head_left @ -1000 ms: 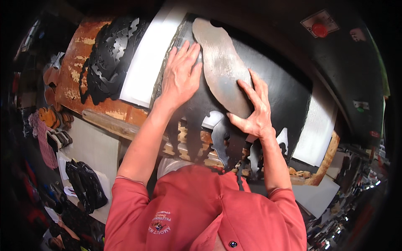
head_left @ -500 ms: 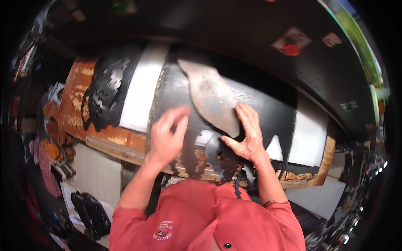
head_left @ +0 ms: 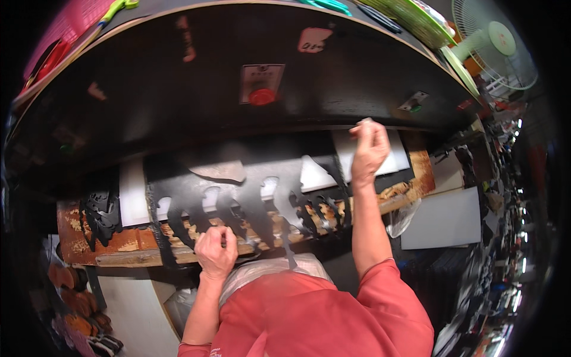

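My left hand (head_left: 216,253) is closed, low in front of the bench edge, by the hanging strips of a black sheet (head_left: 257,205). Whether its curled fingers grip anything is hidden. Raised at the right, my right hand (head_left: 370,153) has its fingers curled together just below the black panel; what they hold, if anything, I cannot make out. The black sheet has rounded cut-outs along its near side. A greyish-brown sole-shaped plate (head_left: 223,171) lies on it, its far part blurred beneath the panel. Neither hand touches the plate.
A black machine panel (head_left: 208,89) with a red button (head_left: 262,97) overhangs the worn wooden bench (head_left: 137,241). White boards (head_left: 133,193) lie under the sheet. Cut black scraps (head_left: 102,214) sit at the left. A fan (head_left: 499,41) stands at the upper right.
The view has shifted, showing more of the panel. My right hand has left the plate and risen to the right. My left hand has drawn back toward my body and closed.
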The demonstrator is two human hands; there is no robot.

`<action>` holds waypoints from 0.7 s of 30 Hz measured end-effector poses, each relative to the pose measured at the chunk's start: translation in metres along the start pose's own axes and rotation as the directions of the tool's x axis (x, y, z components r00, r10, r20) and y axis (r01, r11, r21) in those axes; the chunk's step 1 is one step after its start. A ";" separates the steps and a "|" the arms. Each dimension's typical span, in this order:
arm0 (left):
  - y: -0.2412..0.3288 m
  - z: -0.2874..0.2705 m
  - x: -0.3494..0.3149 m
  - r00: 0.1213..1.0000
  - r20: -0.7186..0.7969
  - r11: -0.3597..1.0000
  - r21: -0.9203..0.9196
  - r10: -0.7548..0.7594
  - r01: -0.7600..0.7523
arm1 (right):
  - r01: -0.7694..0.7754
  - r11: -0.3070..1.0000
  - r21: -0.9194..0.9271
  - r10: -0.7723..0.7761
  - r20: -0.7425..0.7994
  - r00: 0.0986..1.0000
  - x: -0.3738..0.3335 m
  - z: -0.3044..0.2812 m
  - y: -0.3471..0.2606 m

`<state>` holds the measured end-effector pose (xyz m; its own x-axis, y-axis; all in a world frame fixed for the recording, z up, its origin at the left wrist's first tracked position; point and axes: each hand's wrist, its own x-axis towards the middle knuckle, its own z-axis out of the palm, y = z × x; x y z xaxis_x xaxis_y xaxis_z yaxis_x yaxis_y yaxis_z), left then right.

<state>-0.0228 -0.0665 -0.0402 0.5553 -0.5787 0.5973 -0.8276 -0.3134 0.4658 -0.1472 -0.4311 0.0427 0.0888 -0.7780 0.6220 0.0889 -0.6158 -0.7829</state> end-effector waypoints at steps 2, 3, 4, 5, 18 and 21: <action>0.003 0.000 0.003 0.999 -0.044 1.000 -0.005 0.016 -0.016 | -0.022 0.999 0.042 0.030 -0.215 0.976 0.040 -0.051 0.010; 0.005 0.001 0.004 0.999 -0.038 1.000 -0.003 -0.001 0.001 | -0.028 0.994 0.103 0.057 -0.299 0.953 0.060 -0.071 0.017; 0.004 0.002 0.006 0.999 -0.040 1.000 -0.004 -0.017 0.017 | -0.039 0.993 0.115 0.074 -0.321 0.944 0.078 -0.083 0.026; 0.004 0.003 0.007 0.999 -0.038 1.000 0.003 -0.029 0.029 | -0.015 0.991 0.134 0.060 -0.336 0.940 0.095 -0.095 0.033; -0.008 0.007 0.018 0.998 -0.070 0.998 0.069 -0.008 0.013 | 0.141 0.815 -0.562 0.054 0.316 0.947 -0.122 -0.115 0.069; -0.007 0.005 0.020 0.997 -0.051 0.995 0.074 -0.058 0.062 | 0.129 0.799 -0.587 0.064 0.297 0.953 -0.129 -0.107 0.072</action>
<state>-0.0067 -0.0797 -0.0351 0.6058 -0.5208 0.6016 -0.7956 -0.4029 0.4524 -0.2583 -0.3886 -0.0951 0.3849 -0.7435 0.5468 -0.4998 -0.6660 -0.5538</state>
